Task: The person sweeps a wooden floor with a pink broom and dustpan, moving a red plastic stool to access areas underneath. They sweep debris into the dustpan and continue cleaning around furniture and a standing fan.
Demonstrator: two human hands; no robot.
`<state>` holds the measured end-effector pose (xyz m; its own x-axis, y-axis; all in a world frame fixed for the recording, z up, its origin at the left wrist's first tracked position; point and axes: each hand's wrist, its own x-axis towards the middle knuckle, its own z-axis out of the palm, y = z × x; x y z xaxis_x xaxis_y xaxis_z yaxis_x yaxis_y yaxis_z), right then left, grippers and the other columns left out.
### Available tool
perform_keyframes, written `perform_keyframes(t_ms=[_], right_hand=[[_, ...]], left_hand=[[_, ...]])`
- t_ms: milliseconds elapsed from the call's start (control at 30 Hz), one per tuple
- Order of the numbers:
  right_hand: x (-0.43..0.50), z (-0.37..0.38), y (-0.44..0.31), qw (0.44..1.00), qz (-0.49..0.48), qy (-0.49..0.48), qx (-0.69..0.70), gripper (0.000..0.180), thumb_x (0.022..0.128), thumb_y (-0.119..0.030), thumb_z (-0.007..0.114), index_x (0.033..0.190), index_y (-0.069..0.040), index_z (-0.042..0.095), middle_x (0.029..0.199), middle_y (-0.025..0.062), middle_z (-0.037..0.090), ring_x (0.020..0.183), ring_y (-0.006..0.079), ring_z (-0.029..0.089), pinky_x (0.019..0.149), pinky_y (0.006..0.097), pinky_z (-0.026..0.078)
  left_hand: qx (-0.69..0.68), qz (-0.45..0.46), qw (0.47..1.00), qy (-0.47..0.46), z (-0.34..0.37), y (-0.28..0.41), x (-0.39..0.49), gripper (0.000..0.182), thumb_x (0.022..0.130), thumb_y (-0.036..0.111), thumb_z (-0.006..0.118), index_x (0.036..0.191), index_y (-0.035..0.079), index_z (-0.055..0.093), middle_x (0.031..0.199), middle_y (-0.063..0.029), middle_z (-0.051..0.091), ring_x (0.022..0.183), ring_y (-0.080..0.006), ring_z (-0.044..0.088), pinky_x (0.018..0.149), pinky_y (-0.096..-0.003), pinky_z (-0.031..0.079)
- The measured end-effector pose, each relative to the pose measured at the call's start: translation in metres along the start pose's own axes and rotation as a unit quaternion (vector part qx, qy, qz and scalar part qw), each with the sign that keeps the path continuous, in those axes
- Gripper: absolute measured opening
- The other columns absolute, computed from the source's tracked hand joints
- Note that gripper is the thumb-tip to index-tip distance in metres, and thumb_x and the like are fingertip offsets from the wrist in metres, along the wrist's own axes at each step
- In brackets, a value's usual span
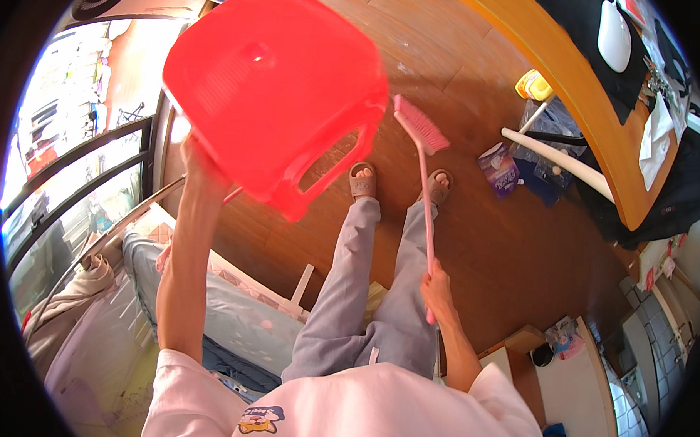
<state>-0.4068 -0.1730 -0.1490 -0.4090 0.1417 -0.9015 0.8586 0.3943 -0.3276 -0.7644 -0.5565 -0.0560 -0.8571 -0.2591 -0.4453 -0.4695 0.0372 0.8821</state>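
A red plastic stool (274, 83) with a slotted loop at one edge is raised at upper left, close to the camera. My left hand (202, 158) grips its near left edge, and the stool hides part of the fingers. In my right hand (438, 288) is the pink handle of a broom (421, 128). The broom's bristle head is up, beyond my feet in the picture, and the handle runs down past my right leg. Whether the bristles touch the wood floor (464, 245) I cannot tell.
A wooden table (568, 99) with a white mouse (615, 37) curves along the upper right. Beneath it lie a yellow bottle (534, 85), a purple packet (500, 169) and plastic bags. A bed (254, 307) stands at lower left beside a window (85, 174); a cabinet (576, 376) is lower right.
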Motion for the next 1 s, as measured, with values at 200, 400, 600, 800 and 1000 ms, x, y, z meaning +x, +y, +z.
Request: perform_keyframes(t_ms=[200,400,600,800,1000], right_hand=[[-0.049,-0.065,-0.001,0.998,0.010,0.054,-0.004,0.048,0.099,-0.010,0.056,0.144,0.006,0.050,0.076,0.0233,0.063,0.068,0.0333,0.068,0.061,0.0432,0.052],[0.046,-0.131,-0.022,0.984,-0.098,0.148,-0.014,0.042,0.101,-0.006,0.052,0.143,0.000,0.051,0.076,0.0248,0.060,0.068,0.0372,0.064,0.063,0.0480,0.050],[0.209,-0.222,-0.079,0.921,-0.213,0.257,-0.202,0.037,0.099,-0.005,0.051,0.134,0.004,0.050,0.093,0.0343,0.068,0.090,0.0511,0.067,0.073,0.0573,0.055],[0.163,-0.123,-0.065,0.973,-0.111,0.125,-0.160,0.034,0.098,-0.007,0.049,0.130,0.007,0.050,0.102,0.0342,0.069,0.097,0.0479,0.070,0.076,0.0523,0.059],[0.038,0.026,-0.013,0.983,-0.065,-0.068,-0.160,0.057,0.101,-0.010,0.049,0.153,0.006,0.032,0.088,0.0316,0.070,0.080,0.0479,0.071,0.063,0.0540,0.059]], left_hand=[[-0.413,-0.174,0.888,-0.106,0.109,-0.001,0.043,0.047,0.104,0.032,0.035,0.137,0.006,0.056,0.137,-0.0128,0.063,0.124,-0.0335,0.061,0.106,-0.0557,0.049],[-0.276,-0.113,0.954,-0.027,0.188,-0.008,0.081,0.051,0.106,0.036,0.029,0.136,0.005,0.055,0.137,-0.0139,0.062,0.121,-0.0330,0.063,0.102,-0.0556,0.052],[-0.231,-0.122,0.965,-0.015,0.193,0.004,0.071,0.055,0.107,0.041,0.030,0.139,0.003,0.054,0.137,-0.0145,0.062,0.125,-0.0329,0.061,0.106,-0.0558,0.050],[-0.260,-0.158,0.952,0.016,0.223,0.019,0.084,0.062,0.106,0.047,0.026,0.139,0.002,0.054,0.143,-0.0144,0.059,0.132,-0.0327,0.057,0.112,-0.0577,0.044],[-0.395,-0.175,0.901,0.049,0.270,0.015,0.107,0.066,0.104,0.057,0.037,0.135,0.004,0.059,0.136,-0.0107,0.064,0.126,-0.0294,0.060,0.110,-0.0492,0.046]])
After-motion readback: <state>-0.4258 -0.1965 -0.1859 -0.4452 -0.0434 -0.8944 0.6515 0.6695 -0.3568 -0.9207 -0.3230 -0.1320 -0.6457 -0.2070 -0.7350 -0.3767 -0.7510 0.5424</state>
